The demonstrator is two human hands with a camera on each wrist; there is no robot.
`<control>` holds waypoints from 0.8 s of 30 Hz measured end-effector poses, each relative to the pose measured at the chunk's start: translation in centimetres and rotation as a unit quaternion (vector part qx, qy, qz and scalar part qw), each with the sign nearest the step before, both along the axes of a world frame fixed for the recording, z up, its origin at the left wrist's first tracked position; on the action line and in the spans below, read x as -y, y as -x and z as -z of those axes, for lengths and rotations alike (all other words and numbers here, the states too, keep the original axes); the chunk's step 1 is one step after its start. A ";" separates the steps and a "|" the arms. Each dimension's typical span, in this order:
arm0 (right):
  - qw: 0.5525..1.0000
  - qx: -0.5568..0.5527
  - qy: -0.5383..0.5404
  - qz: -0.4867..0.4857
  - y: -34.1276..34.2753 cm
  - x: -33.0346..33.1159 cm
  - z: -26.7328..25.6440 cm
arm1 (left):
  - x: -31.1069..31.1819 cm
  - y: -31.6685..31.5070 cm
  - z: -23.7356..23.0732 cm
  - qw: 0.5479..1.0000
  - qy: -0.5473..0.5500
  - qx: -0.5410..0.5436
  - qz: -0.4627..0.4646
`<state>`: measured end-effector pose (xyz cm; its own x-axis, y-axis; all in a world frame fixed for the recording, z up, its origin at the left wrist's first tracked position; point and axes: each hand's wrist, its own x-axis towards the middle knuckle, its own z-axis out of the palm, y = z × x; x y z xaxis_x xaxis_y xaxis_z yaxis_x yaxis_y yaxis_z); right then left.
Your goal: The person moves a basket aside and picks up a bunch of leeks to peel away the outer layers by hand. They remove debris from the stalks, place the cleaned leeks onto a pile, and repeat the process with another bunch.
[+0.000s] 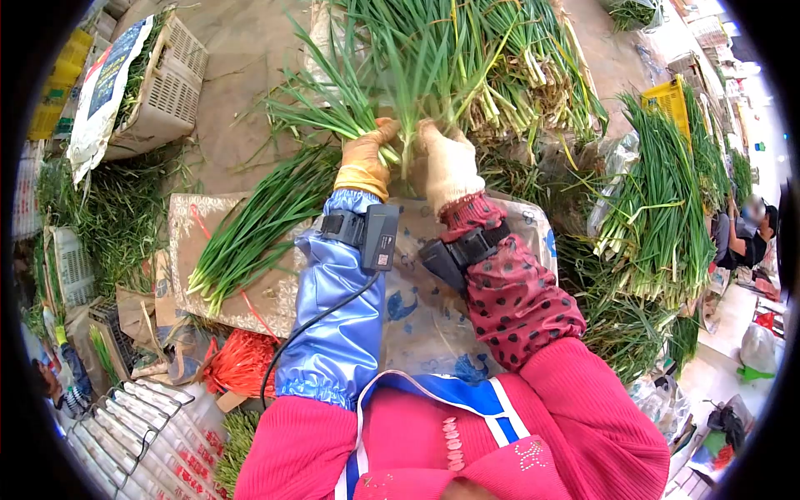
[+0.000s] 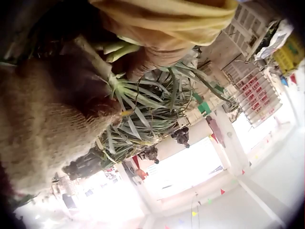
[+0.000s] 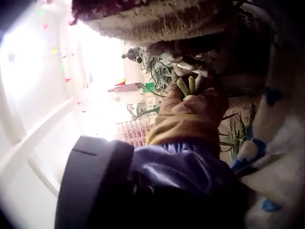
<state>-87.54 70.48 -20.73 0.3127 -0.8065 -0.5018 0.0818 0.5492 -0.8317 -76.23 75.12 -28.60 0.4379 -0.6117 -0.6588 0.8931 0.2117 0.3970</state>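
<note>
In the head view my left hand (image 1: 365,162), in a yellow-orange glove, grips a few green garlic stalks (image 1: 354,117), their leaves fanning away from me. Their pale cut ends (image 3: 183,87) poke out of the fist in the right wrist view. My right hand (image 1: 450,167) wears a cream knitted glove and pinches a single green garlic stalk (image 1: 407,137) that stands between the hands. That stalk (image 2: 97,59) shows with spreading leaves in the left wrist view. The right fingertips are partly hidden in shadow there.
A big pile of green garlic (image 1: 483,58) lies ahead. A smaller bunch (image 1: 262,225) rests on a patterned board (image 1: 187,229) at left. More bunches (image 1: 650,200) are stacked at right. A white crate (image 1: 171,75) stands at far left, with red strings (image 1: 242,362) nearer me.
</note>
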 end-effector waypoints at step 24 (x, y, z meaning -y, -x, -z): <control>0.994 -0.019 0.090 -0.059 1.6 -0.8 -0.4 | -1.7 1.4 -3.3 0.986 0.027 0.092 0.136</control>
